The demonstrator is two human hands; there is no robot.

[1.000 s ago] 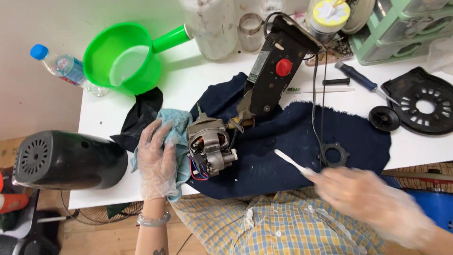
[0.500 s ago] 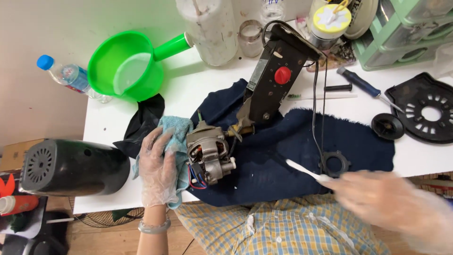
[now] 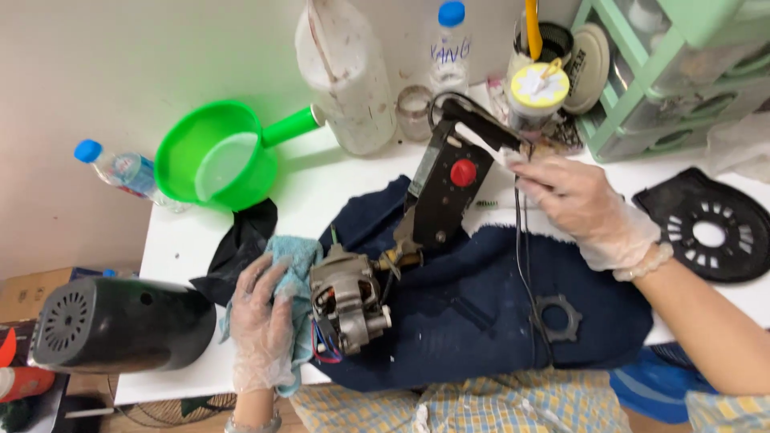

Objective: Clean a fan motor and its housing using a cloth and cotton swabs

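Observation:
A grey fan motor [image 3: 346,301] with red and blue wires lies on a dark navy cloth [image 3: 473,313]. My gloved left hand [image 3: 261,325] presses a light blue rag [image 3: 295,250] against the motor's left side. A black control housing [image 3: 437,200] with a red knob [image 3: 463,172] rises from the motor toward the back. My gloved right hand [image 3: 581,204] reaches over the table's back right, fingertips at the housing's top end and its black cord [image 3: 521,256]. Whether that hand holds anything is hidden.
A black motor cover [image 3: 120,325] lies at the left edge, with a black rag [image 3: 241,244] beside it. A green scoop [image 3: 212,156], bottle [image 3: 120,168], white jug [image 3: 345,72] and yellow-lidded jar [image 3: 537,92] line the back. A black ring [image 3: 557,317] and vented plate [image 3: 710,232] lie right.
My right hand, which held a thin white stick near the front edge, has swung up to the back by the housing's top. The stick is no longer visible. The left hand stayed put.

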